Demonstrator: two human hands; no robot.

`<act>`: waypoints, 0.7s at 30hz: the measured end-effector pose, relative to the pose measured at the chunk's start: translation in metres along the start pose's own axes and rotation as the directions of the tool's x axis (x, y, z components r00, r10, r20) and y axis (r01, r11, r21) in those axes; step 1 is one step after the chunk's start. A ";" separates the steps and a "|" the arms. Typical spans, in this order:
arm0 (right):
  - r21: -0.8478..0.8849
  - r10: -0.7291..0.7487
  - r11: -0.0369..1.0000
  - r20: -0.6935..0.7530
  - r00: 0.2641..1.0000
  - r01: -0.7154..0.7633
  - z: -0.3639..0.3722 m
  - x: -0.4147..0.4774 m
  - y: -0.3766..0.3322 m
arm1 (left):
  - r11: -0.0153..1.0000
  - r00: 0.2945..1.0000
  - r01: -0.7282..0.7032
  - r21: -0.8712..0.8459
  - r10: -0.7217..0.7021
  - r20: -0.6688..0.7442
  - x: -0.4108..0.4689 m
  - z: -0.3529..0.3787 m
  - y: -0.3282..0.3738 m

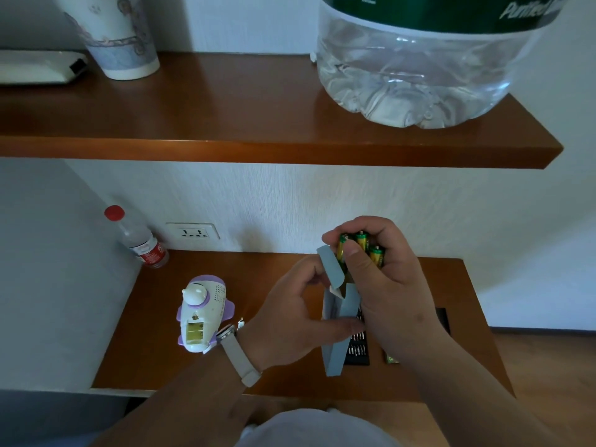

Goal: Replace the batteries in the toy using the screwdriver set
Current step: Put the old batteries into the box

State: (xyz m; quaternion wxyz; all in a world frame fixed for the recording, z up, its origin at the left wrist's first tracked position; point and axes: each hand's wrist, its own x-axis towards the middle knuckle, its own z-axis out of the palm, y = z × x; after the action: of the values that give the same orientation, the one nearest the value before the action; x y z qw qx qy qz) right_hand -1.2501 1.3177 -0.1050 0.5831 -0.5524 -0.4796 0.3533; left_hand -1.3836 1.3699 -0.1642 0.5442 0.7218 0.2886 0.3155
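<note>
Batteries [361, 245], three small, hard, smooth cylinders likely to slip, sit bunched in the right hand [383, 272], fingers closed round them; best pinched mid-body. Left hand [290, 317] clamps the light cardboard box [338, 321] above the desk [154, 350]. Toy [203, 314] lies left, compartment open.

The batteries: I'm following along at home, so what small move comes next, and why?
Probably set the grey box down from the left hand and carry the batteries in the right hand to the toy: its battery compartment lies open, facing up.
</note>
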 end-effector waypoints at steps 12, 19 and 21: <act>0.179 0.080 0.981 -0.035 0.996 -0.073 0.001 -0.002 -0.003 | 1.000 0.999 -0.031 -0.003 0.031 -0.045 -0.003 0.004 -0.001; 0.028 0.013 1.000 -0.046 0.999 -0.012 -0.005 -0.001 -0.002 | 0.999 0.998 -0.035 -0.015 0.034 -0.058 0.000 0.007 -0.001; -0.036 -0.024 0.999 -0.049 0.999 0.022 -0.006 -0.001 -0.003 | 0.999 0.997 -0.044 -0.022 0.042 -0.072 0.001 0.007 -0.001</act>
State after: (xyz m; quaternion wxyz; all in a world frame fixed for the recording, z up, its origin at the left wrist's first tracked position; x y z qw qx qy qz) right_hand -1.2449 1.3146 -0.1022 0.5889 -0.5655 -0.4776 0.3244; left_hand -1.3777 1.3667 -0.1664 0.5351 0.7097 0.2884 0.3560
